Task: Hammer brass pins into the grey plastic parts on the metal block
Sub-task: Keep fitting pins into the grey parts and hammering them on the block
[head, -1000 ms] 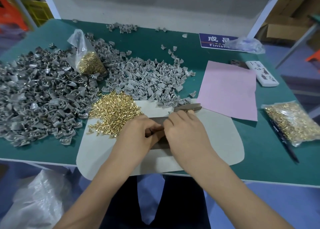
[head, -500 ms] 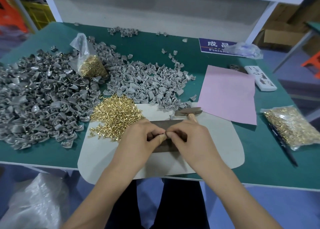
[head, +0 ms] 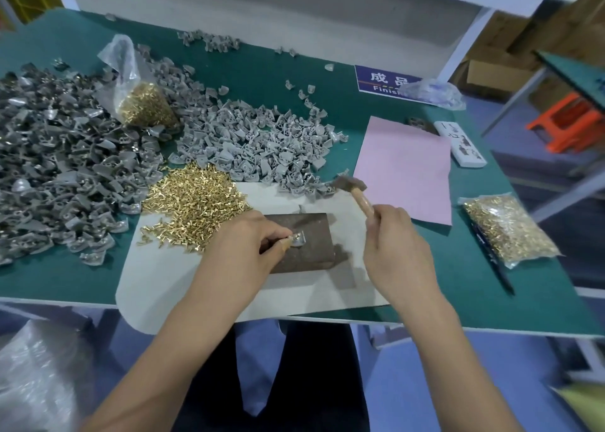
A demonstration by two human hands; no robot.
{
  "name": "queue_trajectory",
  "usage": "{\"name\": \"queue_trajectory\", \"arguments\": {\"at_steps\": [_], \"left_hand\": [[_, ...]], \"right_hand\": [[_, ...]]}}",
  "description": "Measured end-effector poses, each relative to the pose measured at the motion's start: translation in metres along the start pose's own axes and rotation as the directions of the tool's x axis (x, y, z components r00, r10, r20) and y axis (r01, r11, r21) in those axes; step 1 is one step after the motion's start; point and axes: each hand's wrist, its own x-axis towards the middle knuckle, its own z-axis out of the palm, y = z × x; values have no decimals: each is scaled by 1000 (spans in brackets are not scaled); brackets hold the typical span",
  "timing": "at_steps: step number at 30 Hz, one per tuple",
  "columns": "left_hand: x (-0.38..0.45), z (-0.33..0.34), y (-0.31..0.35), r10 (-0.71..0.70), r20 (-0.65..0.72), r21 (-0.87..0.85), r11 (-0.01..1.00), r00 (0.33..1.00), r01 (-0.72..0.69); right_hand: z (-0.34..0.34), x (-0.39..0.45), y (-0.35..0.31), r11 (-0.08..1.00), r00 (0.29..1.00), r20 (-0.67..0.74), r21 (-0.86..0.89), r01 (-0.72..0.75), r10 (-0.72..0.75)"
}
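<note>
Left hand (head: 244,246) pinching a grey part (head: 298,238) on the metal block (head: 302,243), right hand (head: 394,246) gripping a hammer (head: 355,191) raised above — loose pins (head: 196,202) beside

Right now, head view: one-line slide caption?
Left hand pinches grey part on metal block; right hand raises hammer.

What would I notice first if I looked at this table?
Probably the huge heap of grey plastic parts covering the table's left side, with a shiny gold pile of brass pins beside it. In the middle, the right hand lifts a small hammer above the metal block.
</note>
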Motion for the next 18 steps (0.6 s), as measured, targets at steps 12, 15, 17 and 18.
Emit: {"name": "queue_trajectory", "arguments": {"at_steps": [12,15,17,18], "left_hand": [[0,4,-4,58,8,-13,998,998,-58],[-1,4,-3,87,7,-20,996,996,-87],[-2,4,-4,97,-1,-20,995,995,-97],[-2,5,-5,100,-6,-14,995,995,-100]], "right_hand": [[-21,-52,-10,963,962,171,204,178,-214],[-21,-54,-11,946,977,77,274,172,-200],[-17,-55,-15,946,980,59,279,166,-190],[-16,-56,-17,950,978,74,265,168,-193]]}}
